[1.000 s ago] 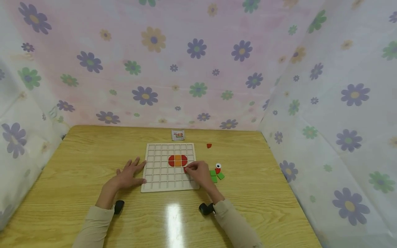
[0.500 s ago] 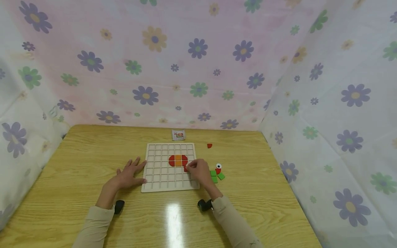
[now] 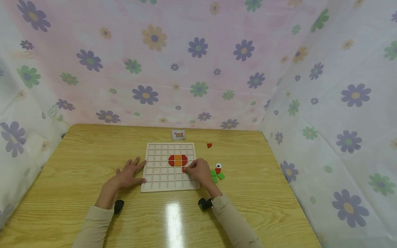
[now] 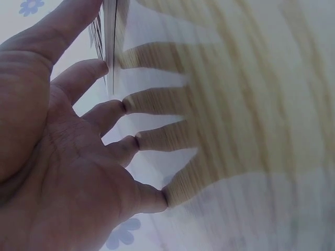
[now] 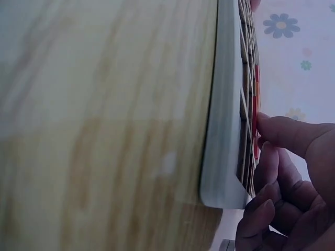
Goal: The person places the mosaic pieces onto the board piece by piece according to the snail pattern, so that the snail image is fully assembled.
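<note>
A pale wooden grid board (image 3: 156,182) lies on the table. Two orange tiles (image 3: 178,161) are set in it, flanked by red rounded tiles (image 3: 171,161). My right hand (image 3: 200,171) pinches another red tile (image 3: 184,169) at the cells just below that group. In the right wrist view the thumb (image 5: 285,130) is on the red tile's edge, with the other fingers bent beneath. My left hand (image 3: 126,175) rests spread beside the board, thumb and index finger at its left edge. In the left wrist view its fingertips touch the table.
Right of the board lie several green tiles (image 3: 221,176), a red tile (image 3: 218,170) and a white eye piece (image 3: 218,166). One red quarter tile (image 3: 209,145) sits farther back. A small picture card (image 3: 178,134) lies behind the board. Flowered cloth (image 3: 198,89) surrounds the table.
My right hand has shifted slightly, and the red tile in its fingers has turned and moved a little left, now lined up with a cell. My left hand stays in place.
</note>
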`<state>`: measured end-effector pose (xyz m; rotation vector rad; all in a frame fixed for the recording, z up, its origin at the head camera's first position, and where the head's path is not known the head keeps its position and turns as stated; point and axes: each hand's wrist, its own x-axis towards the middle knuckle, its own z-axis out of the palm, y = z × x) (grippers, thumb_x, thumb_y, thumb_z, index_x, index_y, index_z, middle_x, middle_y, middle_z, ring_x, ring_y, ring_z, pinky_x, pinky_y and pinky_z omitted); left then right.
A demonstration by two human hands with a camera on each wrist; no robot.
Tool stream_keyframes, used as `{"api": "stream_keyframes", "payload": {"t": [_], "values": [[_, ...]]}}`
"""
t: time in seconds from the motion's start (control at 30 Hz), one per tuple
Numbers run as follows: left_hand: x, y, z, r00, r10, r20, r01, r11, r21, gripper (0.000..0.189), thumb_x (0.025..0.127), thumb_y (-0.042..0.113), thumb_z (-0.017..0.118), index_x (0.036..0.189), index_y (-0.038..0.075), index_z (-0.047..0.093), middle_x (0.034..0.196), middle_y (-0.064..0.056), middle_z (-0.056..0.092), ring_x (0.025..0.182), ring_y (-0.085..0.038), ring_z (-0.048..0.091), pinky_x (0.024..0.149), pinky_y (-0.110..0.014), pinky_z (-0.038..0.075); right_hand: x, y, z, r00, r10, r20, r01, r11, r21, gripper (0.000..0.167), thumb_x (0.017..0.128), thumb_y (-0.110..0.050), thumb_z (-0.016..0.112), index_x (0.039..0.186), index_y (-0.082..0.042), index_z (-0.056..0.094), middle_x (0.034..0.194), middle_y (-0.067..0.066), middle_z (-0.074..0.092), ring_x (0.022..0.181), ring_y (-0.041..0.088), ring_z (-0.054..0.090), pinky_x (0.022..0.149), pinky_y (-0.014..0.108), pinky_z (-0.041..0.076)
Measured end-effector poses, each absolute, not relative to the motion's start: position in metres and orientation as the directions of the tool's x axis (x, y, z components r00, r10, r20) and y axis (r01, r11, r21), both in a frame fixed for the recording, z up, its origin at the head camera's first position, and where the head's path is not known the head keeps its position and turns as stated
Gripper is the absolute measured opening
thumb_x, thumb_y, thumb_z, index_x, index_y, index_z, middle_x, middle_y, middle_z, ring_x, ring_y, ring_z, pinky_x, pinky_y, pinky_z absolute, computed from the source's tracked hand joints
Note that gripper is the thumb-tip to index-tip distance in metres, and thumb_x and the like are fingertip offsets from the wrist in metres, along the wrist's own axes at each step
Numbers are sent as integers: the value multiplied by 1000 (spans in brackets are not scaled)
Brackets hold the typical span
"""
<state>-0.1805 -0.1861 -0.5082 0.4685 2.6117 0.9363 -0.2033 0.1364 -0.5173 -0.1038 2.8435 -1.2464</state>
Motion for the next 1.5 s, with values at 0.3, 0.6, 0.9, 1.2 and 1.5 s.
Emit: {"api": "stream_keyframes", "payload": {"t": [0.3,0.6,0.9,1.2,1.5], "values": [[-181,-187,-507,-894,404,-193,187,729,658,86,92,34,76,157,1,33,164,-34,11,147,-62,1,98,-90,-1,-206,143,-517,-992,-127,-2,-81,648,-757,15,90,-16,79,81,-5,79,75,4,72,64,11,60,59,26,50],[-181,-187,-510,-897,404,-180,190,720,667,86,91,34,76,157,0,33,164,-35,11,147,-62,1,98,-91,-1,-198,179,-512,-987,-157,29,-106,511,-853,9,92,-3,72,98,2,78,89,12,74,72,10,59,65,23,49],[-180,-188,-510,-895,410,-178,196,717,669,86,91,34,76,157,0,33,164,-34,11,146,-63,1,97,-91,0,-185,246,-510,-1000,6,29,-20,580,-814,14,90,-2,74,103,4,76,89,14,73,75,17,64,67,25,52],[-180,-187,-511,-892,412,-187,190,716,672,86,91,34,76,158,1,32,164,-34,11,146,-63,1,97,-91,0,-173,279,-514,-994,58,-93,107,688,-718,22,86,-10,79,103,4,74,97,16,71,91,28,68,82,45,56],[-179,-186,-508,-890,412,-194,189,721,667,84,92,35,75,158,3,34,164,-35,10,147,-63,0,98,-90,-1,-171,274,-512,-991,72,-109,128,708,-695,26,83,-14,85,100,2,74,100,15,71,91,27,65,85,47,54]]}}
